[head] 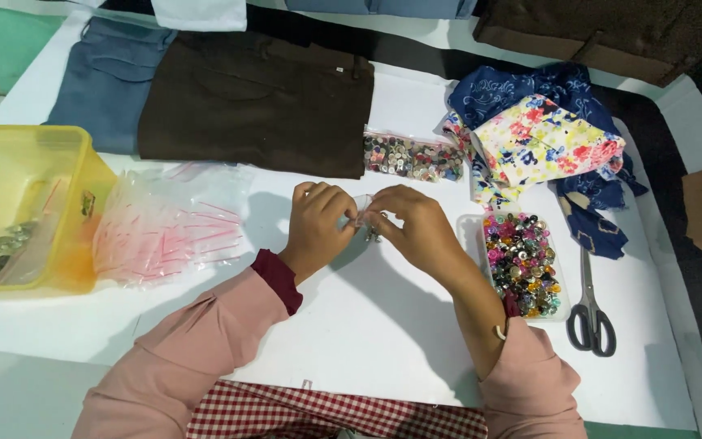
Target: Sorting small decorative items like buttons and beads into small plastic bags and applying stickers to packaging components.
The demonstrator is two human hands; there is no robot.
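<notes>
While a small clear bag point(361, 203) is pinched between left hand point(318, 223) and right hand point(416, 228), its mouth is kept open; loose buttons point(522, 262) are kept at three o'clock.

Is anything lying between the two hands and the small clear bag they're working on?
Nothing visible: the left hand and right hand both pinch the small clear bag directly, above bare white table.

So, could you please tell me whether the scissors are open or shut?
Shut: the scissors lie flat on the white table, blades together.
</notes>
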